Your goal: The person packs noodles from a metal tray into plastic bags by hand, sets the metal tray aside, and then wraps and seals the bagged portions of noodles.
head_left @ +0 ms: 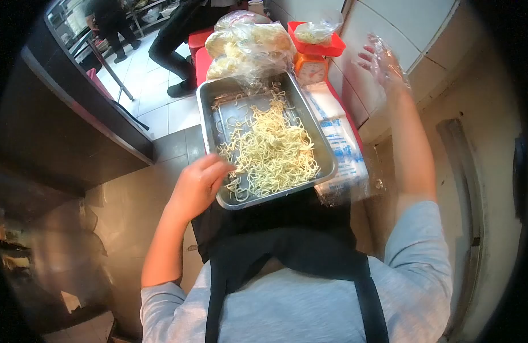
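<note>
My left hand (202, 182) is at the near left edge of the metal tray (264, 203), its fingers curled together beside the noodles; what they hold, if anything, is too small to make out. Yellow noodles (272, 151) lie loose in the tray, heaped toward its near right part. Raised at the upper right by the tiled wall, my right hand (384, 60) wears a clear plastic covering, its fingers apart and nothing seen in them. Near it, a red basket (335, 47) with a clear bag of noodles (314, 34) sits on an orange scale (311, 70).
Bulging plastic bags of noodles (246, 46) stand behind the tray. A stack of printed plastic bags (339, 146) lies along its right side. Another person's leg (169, 46) is at the upper left, and one more person (110, 23) stands farther back. A tiled wall rises at right.
</note>
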Tool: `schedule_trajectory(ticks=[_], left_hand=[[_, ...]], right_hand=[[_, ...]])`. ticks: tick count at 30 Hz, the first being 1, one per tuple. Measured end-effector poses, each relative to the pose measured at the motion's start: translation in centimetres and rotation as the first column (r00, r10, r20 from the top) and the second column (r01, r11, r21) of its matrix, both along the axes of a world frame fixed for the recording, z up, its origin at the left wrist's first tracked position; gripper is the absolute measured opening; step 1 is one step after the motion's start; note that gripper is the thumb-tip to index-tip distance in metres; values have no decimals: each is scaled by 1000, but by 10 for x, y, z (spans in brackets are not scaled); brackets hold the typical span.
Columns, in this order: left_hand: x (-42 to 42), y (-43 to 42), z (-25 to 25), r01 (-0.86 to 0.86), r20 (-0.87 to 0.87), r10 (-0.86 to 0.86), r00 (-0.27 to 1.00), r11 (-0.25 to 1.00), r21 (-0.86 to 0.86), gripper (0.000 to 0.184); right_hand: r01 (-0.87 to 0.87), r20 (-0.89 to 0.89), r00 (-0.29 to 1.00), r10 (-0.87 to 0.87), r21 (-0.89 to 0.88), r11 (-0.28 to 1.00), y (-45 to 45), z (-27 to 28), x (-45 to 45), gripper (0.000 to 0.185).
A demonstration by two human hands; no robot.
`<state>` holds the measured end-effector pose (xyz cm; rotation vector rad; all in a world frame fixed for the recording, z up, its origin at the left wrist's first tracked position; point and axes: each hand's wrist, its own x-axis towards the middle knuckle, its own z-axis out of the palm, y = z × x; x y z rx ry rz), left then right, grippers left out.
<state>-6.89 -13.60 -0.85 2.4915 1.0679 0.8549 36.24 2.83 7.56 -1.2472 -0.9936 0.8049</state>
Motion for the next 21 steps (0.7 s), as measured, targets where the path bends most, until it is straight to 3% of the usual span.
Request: schedule_trajectory(ticks=[4,8,11,14,17,18,21], left_hand=[[39,13,18,201,55,-203,978,979,36,34],[50,19,-2,318,-263,-341,902,940,-127,53],[48,19,-5,203,-359,-253,898,964,-171,52],[45,13,-14,123,-176,-160,971,971,-204,55],[38,7,-19,81,-219,-121,968,980,-182,56],[35,6,-22,46,-217,-74,973,990,-131,58],[26,3,-35,-105,-133,109,985,994,31,61]], right_hand=[[-8,-87,996,6,-13,1000,-39,-10,19,50],[21,30,999,-18,-99,995,-68,-13,21,42],[-117,109,985,131,-127,985,-85,-26,10,32],[-300,271,902,337,-168,939,-93,-49,-16,22],[-388,567,665,486,-294,874,-107,-56,-59,24],[-462,721,469,510,-292,838,-109,-59,-71,26],[-470,829,191,525,-393,791,-106,-75,-99,41]])
